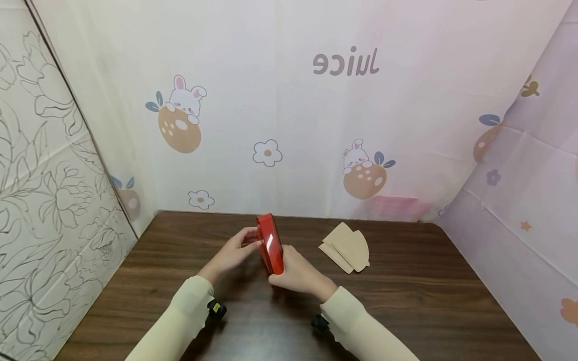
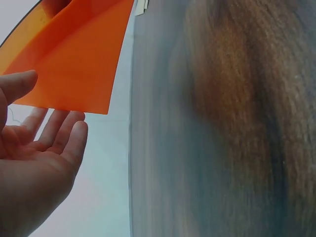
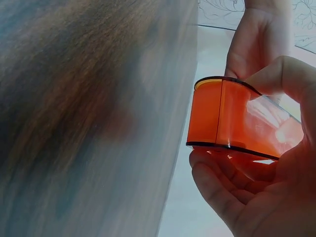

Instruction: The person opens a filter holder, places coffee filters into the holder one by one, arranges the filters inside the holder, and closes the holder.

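From above, I see a dark wood-grain table (image 1: 429, 281) with rounded far corners, pushed up near a pale cloth backdrop (image 1: 298, 110) printed with rabbits (image 1: 186, 101) on orange-brown fruits (image 1: 179, 131), outlined flowers (image 1: 268, 153) and the word "Juice" (image 1: 346, 62) in mirror writing. A pink patch (image 1: 395, 206) shows low on that cloth. To the left hangs a white sheet (image 1: 49, 200) of line-drawn blossoms; to the right, another printed cloth (image 1: 537, 200) with little stars. Some tan, fan-shaped papers that look like coffee filters (image 1: 351, 246) lie overlapping on the wood, right of the person's hands. Cream sleeves (image 1: 180, 311) reach in from the near side, a small black device (image 1: 217, 310) at each wrist. Between the hands, a red translucent plastic holder (image 1: 272, 244) is held up off the table, leaning left at its top. The right hand (image 1: 300, 272) grips its lower right side; the left hand (image 1: 233, 254) is at its other side.

From the left wrist, blurred wood fills the right half, with a scrap of tan paper at the top. The left hand lies loose, thumb in front of the holder and fingers by its bottom edge; I can't tell whether they touch.

From the right wrist, the holder shows a curved wall and black rims, the right thumb over it and fingers curled beneath. It hides the left fingers behind it.
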A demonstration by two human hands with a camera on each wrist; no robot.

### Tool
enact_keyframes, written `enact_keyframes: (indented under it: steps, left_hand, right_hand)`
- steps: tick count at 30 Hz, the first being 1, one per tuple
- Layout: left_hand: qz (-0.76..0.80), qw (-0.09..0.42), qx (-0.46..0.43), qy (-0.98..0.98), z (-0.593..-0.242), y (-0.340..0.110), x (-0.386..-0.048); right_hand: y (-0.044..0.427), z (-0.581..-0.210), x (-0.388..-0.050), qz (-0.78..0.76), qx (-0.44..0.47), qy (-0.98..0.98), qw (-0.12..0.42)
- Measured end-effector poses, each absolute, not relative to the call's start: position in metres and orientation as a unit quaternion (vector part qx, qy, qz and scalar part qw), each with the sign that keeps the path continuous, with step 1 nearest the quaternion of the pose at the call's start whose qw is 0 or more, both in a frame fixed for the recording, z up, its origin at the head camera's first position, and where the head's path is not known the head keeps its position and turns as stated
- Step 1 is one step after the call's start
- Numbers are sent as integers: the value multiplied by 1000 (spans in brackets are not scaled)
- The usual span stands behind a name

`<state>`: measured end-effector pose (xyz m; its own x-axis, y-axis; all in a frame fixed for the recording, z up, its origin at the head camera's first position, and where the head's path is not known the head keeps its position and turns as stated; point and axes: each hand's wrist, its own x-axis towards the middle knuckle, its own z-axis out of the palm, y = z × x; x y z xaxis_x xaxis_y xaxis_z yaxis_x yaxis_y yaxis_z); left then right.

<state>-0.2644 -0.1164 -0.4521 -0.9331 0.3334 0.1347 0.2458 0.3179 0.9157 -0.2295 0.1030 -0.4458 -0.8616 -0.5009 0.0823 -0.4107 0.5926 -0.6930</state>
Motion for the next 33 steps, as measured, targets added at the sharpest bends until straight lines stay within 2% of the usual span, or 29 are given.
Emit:
enact_keyframes:
  steps: [27,33]
  left_hand:
    - [540,30,182,821,-455,-113,-253]
    - [539,19,205,817,-459,-113,-253]
  right_hand:
    - [141,-444,-228,-380,-288,872,108]
    - [149,-443,-228,-384,-299,865,124]
